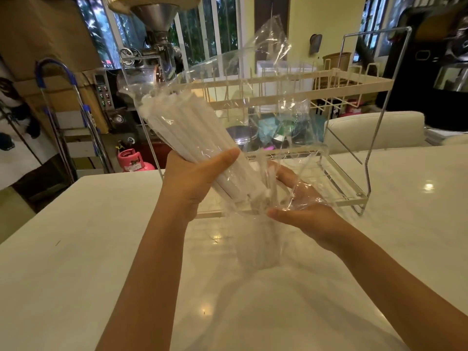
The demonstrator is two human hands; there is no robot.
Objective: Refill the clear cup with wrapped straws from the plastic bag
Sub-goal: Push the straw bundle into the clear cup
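A bundle of white wrapped straws (177, 125) lies tilted inside a clear plastic bag (268, 79), its upper ends pointing up and to the left. My left hand (195, 173) grips the bundle around its middle through the plastic. My right hand (301, 206) holds the loose plastic at the bundle's lower end. Below both hands the clear cup (255, 247) stands on the white table (76, 249); it looks blurred. The straws' lower tips hang just above its rim.
A white wire dish rack (354, 82) with a metal frame stands on the table right behind my hands. Beyond the table's far edge are a pink gas cylinder (131, 160), a blue-handled trolley (60, 102) and a white chair back (374, 130).
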